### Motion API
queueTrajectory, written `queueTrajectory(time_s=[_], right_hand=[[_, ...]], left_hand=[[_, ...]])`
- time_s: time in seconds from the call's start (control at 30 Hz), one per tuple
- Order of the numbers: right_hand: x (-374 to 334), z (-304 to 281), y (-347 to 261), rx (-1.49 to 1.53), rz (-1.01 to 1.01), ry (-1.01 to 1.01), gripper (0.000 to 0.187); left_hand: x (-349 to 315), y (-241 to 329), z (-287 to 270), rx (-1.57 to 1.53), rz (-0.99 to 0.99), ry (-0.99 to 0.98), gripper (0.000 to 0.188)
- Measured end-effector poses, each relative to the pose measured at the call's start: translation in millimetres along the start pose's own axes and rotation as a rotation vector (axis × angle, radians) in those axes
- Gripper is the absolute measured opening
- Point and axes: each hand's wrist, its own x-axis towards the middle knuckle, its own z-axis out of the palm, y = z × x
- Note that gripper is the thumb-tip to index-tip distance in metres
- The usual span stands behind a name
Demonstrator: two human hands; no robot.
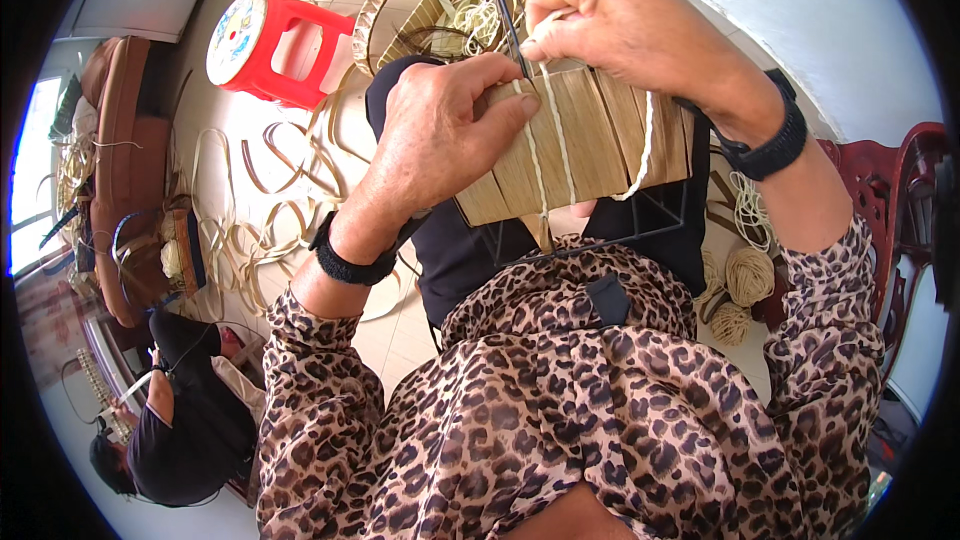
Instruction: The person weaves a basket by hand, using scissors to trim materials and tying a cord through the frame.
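On my lap lies a panel of wide, flat tan strips (595, 140) set side by side on a dark wire frame (655, 223). Pale twisted cords cross the strips, and a loose white cord (645, 150) loops down on the right side. My left hand (450, 125) is closed at the panel's left part, thumb and forefinger pressing on a cord and the strip edge. Above the far edge, my right hand (635, 25) is closed in a pinch on a white cord that runs down across the strips. Its fingertips are close to the wire frame's upright bars.
A red stool (300, 50) stands at the far left. Beyond my knees is a basket of fibre scraps (470, 20). Loose strips (270, 230) litter the floor on the left. Cord balls (748, 275) lie at right beside a dark red chair (900, 180). Another person (185, 430) sits lower left.
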Motion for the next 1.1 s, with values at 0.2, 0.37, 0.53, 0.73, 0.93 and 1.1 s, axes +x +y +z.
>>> queueTrajectory(time_s=[0.2,0.37,0.53,0.73,0.93,1.1], right_hand=[[12.3,3.2,4.8,-0.118,0.067,0.007,0.016],[14.2,6.7,8.0,-0.197,0.073,-0.031,0.020],[15.4,9.2,20.7,-0.232,0.017,-0.007,0.017],[14.6,7.1,13.3,-0.190,0.100,-0.067,0.016],[13.9,15.2,25.0,-0.249,0.079,0.011,0.016],[15.4,14.9,25.2,-0.300,0.141,0.000,0.017]], left_hand=[[5.4,-5.9,-3.6,0.003,0.049,-0.040,0.018],[9.6,-8.7,-6.1,0.076,0.068,-0.118,0.017],[12.9,-5.2,-2.2,0.074,-0.001,-0.106,0.013],[14.3,-5.7,8.8,-0.106,0.078,0.045,0.020],[18.3,-9.5,16.0,-0.031,0.063,0.068,0.017],[18.9,-5.8,15.7,-0.063,-0.061,0.029,0.013]])
